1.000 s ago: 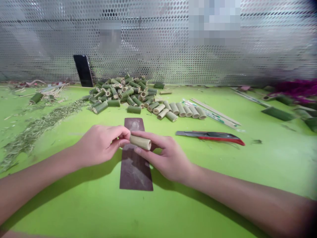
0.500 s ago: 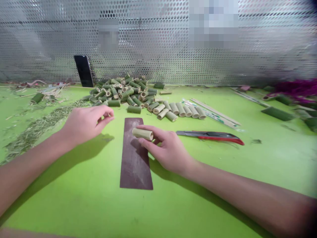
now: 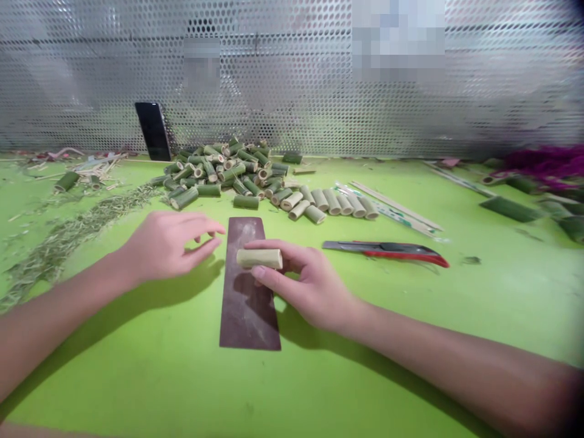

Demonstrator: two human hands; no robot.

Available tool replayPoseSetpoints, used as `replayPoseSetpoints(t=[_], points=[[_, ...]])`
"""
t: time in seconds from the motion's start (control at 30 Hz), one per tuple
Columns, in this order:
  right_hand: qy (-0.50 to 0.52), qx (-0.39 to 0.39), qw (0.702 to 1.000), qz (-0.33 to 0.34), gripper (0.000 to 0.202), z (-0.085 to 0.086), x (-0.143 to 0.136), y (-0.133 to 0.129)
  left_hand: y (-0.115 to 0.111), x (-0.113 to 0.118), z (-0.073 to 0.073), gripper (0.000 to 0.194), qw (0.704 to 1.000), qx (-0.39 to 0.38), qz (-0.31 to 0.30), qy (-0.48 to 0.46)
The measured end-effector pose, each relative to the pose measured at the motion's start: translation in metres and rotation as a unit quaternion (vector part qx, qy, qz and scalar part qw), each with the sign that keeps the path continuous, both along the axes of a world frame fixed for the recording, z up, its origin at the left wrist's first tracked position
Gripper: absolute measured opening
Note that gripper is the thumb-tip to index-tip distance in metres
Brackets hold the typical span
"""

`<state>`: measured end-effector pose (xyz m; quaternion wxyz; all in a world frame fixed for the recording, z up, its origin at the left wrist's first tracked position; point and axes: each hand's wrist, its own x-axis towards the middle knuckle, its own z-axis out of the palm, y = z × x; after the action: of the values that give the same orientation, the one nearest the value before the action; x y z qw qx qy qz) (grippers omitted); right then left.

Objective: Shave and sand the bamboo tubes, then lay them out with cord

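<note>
Between the thumb and fingers of my right hand point(image 3: 312, 280) is a pale, peeled bamboo tube point(image 3: 259, 258), held lengthwise from left to right. Below it lies a dark brown sheet of sandpaper point(image 3: 250, 304), dusted with light powder and partly shaded by the hand. My left hand point(image 3: 176, 246) hovers just left of the sandpaper, fingers apart and nothing in them. A red and grey utility knife point(image 3: 387, 250) rests on the green table to the right of my right hand.
Behind the sandpaper sits a heap of green bamboo pieces point(image 3: 228, 167), with a row of peeled tubes point(image 3: 335, 202) beside it. Bamboo shavings point(image 3: 82, 234) spread on the left. A phone point(image 3: 154, 131) leans against the perforated metal screen point(image 3: 296, 115). Thin sticks point(image 3: 396, 207) lie back right.
My left hand has moved right and nearer, toward the sandpaper, and its fingers have spread. My right hand has brought the bamboo tube slightly nearer. One green piece now lies at the heap's front left.
</note>
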<state>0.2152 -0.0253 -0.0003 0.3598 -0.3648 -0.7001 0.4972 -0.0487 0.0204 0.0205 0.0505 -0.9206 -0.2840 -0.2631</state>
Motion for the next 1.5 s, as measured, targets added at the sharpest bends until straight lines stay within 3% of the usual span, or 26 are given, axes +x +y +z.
replayPoseSetpoints(t=[0.17, 0.47, 0.77, 1.17, 1.3, 1.4, 1.5], points=[[0.01, -0.01, 1.0, -0.004, 0.031, -0.001, -0.001, 0.001, -0.021, 0.018, 0.001, 0.02, 0.998, 0.009, -0.063, -0.022], [-0.004, -0.023, 1.0, 0.003, 0.029, -0.001, -0.002, 0.001, -0.019, 0.017, -0.004, 0.017, 0.996, 0.015, -0.087, -0.023], [0.0, -0.043, 0.999, 0.012, 0.027, -0.001, -0.002, 0.001, -0.026, 0.022, -0.002, 0.022, 0.983, 0.154, -0.077, 0.058], [-0.004, -0.052, 0.998, 0.045, 0.024, 0.0, -0.003, 0.001, -0.023, 0.016, 0.005, 0.019, 0.976, 0.198, -0.057, 0.073], [-0.014, -0.046, 0.998, 0.042, 0.023, -0.001, -0.002, 0.002, -0.006, 0.0, 0.004, 0.024, 0.982, 0.165, 0.008, 0.088], [-0.024, -0.037, 0.998, 0.036, 0.027, -0.003, -0.002, 0.002, 0.012, -0.014, 0.0, 0.036, 0.981, 0.058, 0.118, 0.142], [-0.029, -0.024, 0.999, 0.031, 0.029, -0.003, -0.002, 0.001, 0.024, -0.023, -0.004, 0.048, 0.961, -0.018, 0.216, 0.172]])
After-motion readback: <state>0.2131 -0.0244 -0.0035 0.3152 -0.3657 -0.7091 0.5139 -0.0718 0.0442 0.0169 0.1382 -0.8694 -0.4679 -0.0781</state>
